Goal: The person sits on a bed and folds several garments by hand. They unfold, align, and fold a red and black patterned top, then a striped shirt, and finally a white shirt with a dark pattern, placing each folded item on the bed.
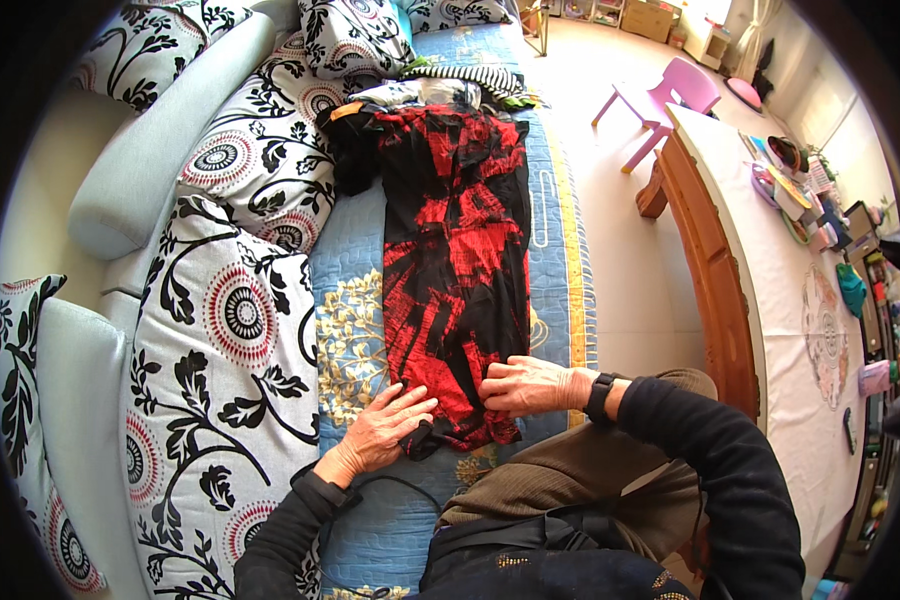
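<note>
Here I am, both hands at the near end of the red-and-black garment [470,250], which lies lengthwise in front of me on the blue quilted cover [352,245] of the seat. My left hand [388,425] is open, palm down, fingers spread over the lower left edge of the cloth. Over on the other side, my right hand [525,387], with the dark wristband [600,397] at its wrist, has its fingers curled against the lower right edge; whether they pinch the fabric, I cannot tell from here. The garment has creases all along its length, its far end wrinkled up near a black bunched cloth [355,165] on the left and a striped cloth [470,76] just beyond. Along my left run the patterned cushions [240,310], white with black leaves and red-ringed circles. Out to my right stands the long surface [740,210] under its white cover, small things crowding its far side, and past its far end there's a pink chair [680,90] on the pale floor [620,230].
</note>
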